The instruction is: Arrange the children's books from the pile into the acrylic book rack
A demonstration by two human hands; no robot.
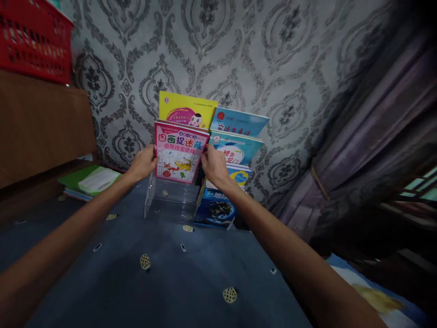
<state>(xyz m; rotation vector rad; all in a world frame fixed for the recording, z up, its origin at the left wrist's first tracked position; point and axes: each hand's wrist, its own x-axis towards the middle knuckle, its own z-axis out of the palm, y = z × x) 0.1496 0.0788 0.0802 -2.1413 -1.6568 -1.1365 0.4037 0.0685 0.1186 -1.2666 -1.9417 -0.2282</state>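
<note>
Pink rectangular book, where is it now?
In the head view, the pink rectangular book is left of centre, between the left hand and right hand, in front of the yellow rectangular book.

this looks like a room in a home. grey damask-patterned wallpaper [235, 54] covers the wall across the top and middle of the frame, and a purplish-grey curtain [303, 205], gathered with a tie [319, 182], hangs at the right. at the upper left a red plastic basket [37, 43] sits on a brown wooden cabinet [44, 127], household furniture rather than shop or office fittings. the dark blue cloth [184, 282] filling the lower part carries small printed fruit-like shapes. in the centre, children's books [179, 152] with bright cartoon covers and chinese titles stand in a clear rack [174, 207], suggesting a family's living space.
</note>
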